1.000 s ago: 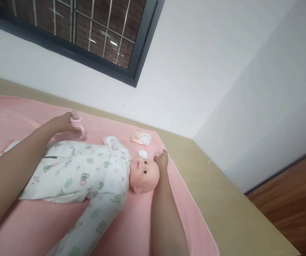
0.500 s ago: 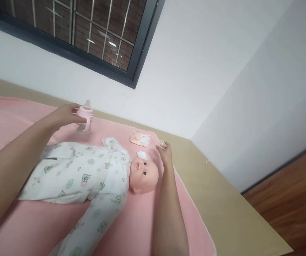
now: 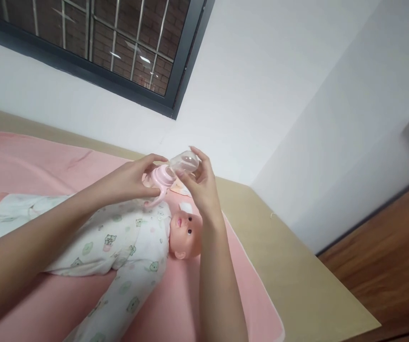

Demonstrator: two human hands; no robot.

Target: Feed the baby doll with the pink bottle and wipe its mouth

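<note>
A baby doll (image 3: 186, 232) in a white printed sleepsuit (image 3: 119, 237) lies on a pink blanket (image 3: 29, 161), head to the right. Above its chest my left hand (image 3: 133, 178) grips a pink baby bottle (image 3: 160, 183) with handles, tilted to the right. My right hand (image 3: 199, 187) pinches a clear plastic cap (image 3: 186, 164) against the bottle's top. Both hands meet in the air over the doll's neck.
The blanket covers a tan table (image 3: 297, 280) set against a white wall (image 3: 254, 85) with a dark-framed window (image 3: 93, 42). A small white pad (image 3: 186, 207) lies beside the doll's head. Wooden floor (image 3: 386, 247) shows at the right.
My left hand lifted the bottle off the blanket and carried it right. My right hand rose from beside the doll's head with the clear cap and met the bottle.
</note>
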